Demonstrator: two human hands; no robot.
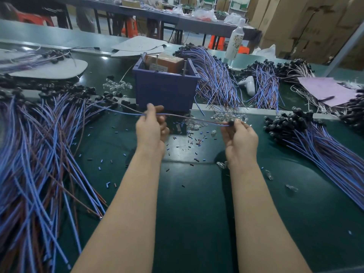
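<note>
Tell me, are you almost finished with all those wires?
Not nearly, it seems. The neat bundle on the right looks finished. The left hand and right hand hold one blue-and-brown wire stretched between them. The big loose heap on the left probably still waits, and clear bulbs lie by the blue bin.

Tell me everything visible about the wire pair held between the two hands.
The wire pair is one blue and one brown insulated lead, stretched above the green table. The left hand pinches it mid-length; the right hand pinches its end, where a black holder sits. Its tail runs left toward the wire heap.
</note>
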